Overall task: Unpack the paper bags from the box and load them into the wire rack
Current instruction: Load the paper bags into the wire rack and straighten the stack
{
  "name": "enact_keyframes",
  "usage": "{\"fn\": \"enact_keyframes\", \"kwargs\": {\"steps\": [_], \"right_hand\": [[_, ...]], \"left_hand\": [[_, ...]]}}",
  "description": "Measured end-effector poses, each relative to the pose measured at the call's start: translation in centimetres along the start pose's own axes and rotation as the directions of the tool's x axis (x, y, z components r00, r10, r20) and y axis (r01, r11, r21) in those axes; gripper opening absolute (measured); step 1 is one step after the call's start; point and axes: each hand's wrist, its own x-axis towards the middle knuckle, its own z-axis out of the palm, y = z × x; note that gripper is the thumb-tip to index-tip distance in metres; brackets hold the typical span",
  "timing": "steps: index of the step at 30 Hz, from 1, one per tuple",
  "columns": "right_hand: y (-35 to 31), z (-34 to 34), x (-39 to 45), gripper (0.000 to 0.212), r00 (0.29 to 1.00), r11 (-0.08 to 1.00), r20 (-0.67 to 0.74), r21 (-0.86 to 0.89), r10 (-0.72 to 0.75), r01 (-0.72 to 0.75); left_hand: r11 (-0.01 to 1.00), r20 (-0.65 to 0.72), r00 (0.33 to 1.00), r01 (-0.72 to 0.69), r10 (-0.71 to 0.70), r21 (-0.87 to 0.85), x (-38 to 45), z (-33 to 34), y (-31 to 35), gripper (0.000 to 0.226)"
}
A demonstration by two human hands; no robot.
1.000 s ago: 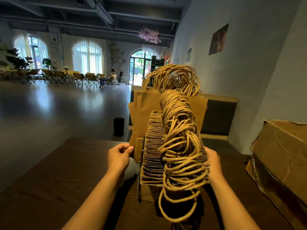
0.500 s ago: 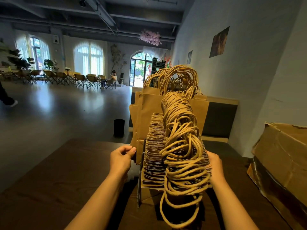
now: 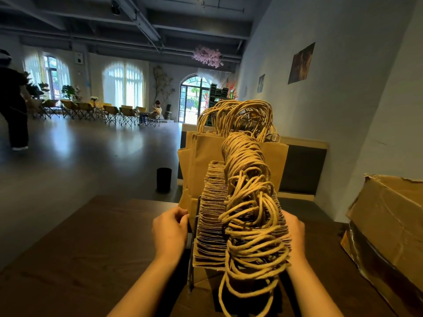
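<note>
Head view, and the rack (image 3: pixel 190 266) looks nearly full: a long row of paper bags (image 3: pixel 211 223) stands upright in it, edges packed tight, twine handles (image 3: pixel 249 216) spilling over the top in one big tangle toward the camera. Taller bags (image 3: pixel 201 161) stand at the far end of the row. Left hand (image 3: pixel 169 232) is at the left side of the row, fingers curled in at the rack's wire by the bag edges, though I can't tell if it pinches wire or paper. Right hand (image 3: pixel 295 234) sits against the right side of the row, mostly hidden by bags and handles, so its fingers can't be read. Looks like squaring up the stack, I'd say, late in the job. Over on the right, the box (image 3: pixel 386 225) sits on the table (image 3: pixel 68 259), well apart from the rack; its inside isn't visible, so whether any bags are left in there is unknown. Those loose handles are the nuisance: they hang low at the near end and could snag anything slid in. Beyond the table, a black bin (image 3: pixel 164 182) on the floor, folding chairs (image 3: pixel 109 113) by the windows, someone seated there, another person (image 3: pixel 12 99) walking at far left.
</note>
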Motion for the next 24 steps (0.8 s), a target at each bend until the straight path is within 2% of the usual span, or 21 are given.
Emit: {"fn": "enact_keyframes", "kwargs": {"steps": [3,6,9,14,18,20,23,24], "right_hand": [[-0.3,0.2,0.0,0.022,1.000,1.000,0.005,-0.008,0.010,-0.010],[-0.5,0.3,-0.1,0.026,1.000,1.000,-0.029,0.027,-0.001,0.002],[-1.3,0.2,-0.6,0.043,0.999,0.992,-0.042,0.127,0.024,-0.018],[-1.8,-0.1,-1.2,0.046,1.000,0.999,0.016,0.032,-0.017,0.016],[-1.1,-0.5,-0.1,0.042,0.999,0.998,0.012,-0.038,-0.039,0.040],[-0.3,-0.4,0.6,0.035,0.998,1.000,0.054,-0.002,-0.017,0.017],[0.9,0.3,1.1,0.014,0.999,0.997,0.046,0.071,0.007,-0.010],[1.1,0.4,1.1,0.013,0.999,0.994,0.050,0.103,0.018,-0.023]], "left_hand": [[0.999,-0.013,0.999,-0.044,0.044,-0.001,0.0,0.3,-0.1,0.014],[0.994,-0.106,0.992,-0.071,0.063,-0.082,0.1,0.2,0.5,0.018],[0.988,-0.104,0.993,-0.067,0.053,-0.139,-0.2,0.4,1.2,0.025],[0.989,-0.078,0.996,-0.061,0.051,-0.137,-0.1,0.3,0.4,0.027],[0.984,-0.024,0.999,-0.045,0.042,-0.170,0.7,-0.2,0.1,0.026],[0.981,-0.016,1.000,-0.022,0.019,-0.195,0.9,-0.6,0.1,0.026],[0.990,-0.083,0.997,-0.025,0.013,-0.140,1.4,-0.8,-0.5,0.018],[0.992,-0.084,0.996,-0.016,0.006,-0.125,1.5,-0.9,-0.8,0.017]]}}
